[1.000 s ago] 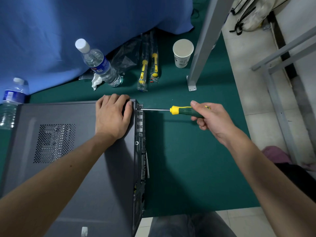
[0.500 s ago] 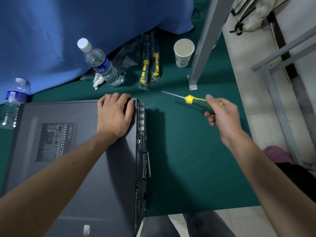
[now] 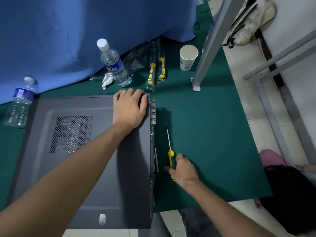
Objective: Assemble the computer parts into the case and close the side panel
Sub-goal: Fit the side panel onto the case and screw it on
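The dark grey computer case [image 3: 82, 159] lies on its side on the green mat, its side panel with a perforated vent [image 3: 71, 134] facing up. My left hand [image 3: 130, 108] rests flat on the panel's far right corner, fingers over the far edge. My right hand [image 3: 183, 170] grips the handle of a yellow and green screwdriver [image 3: 171, 157] just right of the case's rear edge [image 3: 152, 117]. The screwdriver's shaft points away from me, low over the mat.
Two water bottles [image 3: 113, 65] [image 3: 19, 101] stand by the blue cloth [image 3: 85, 31] behind the case. Two bagged screwdrivers [image 3: 156, 69], a crumpled tissue [image 3: 106, 80] and a paper cup [image 3: 188, 57] lie at the back. A grey metal post [image 3: 210, 45] rises at the right.
My right hand pulled the screwdriver out of the case's rear top corner, swung it away and brought it down toward me beside the case. My left hand stayed on the panel.
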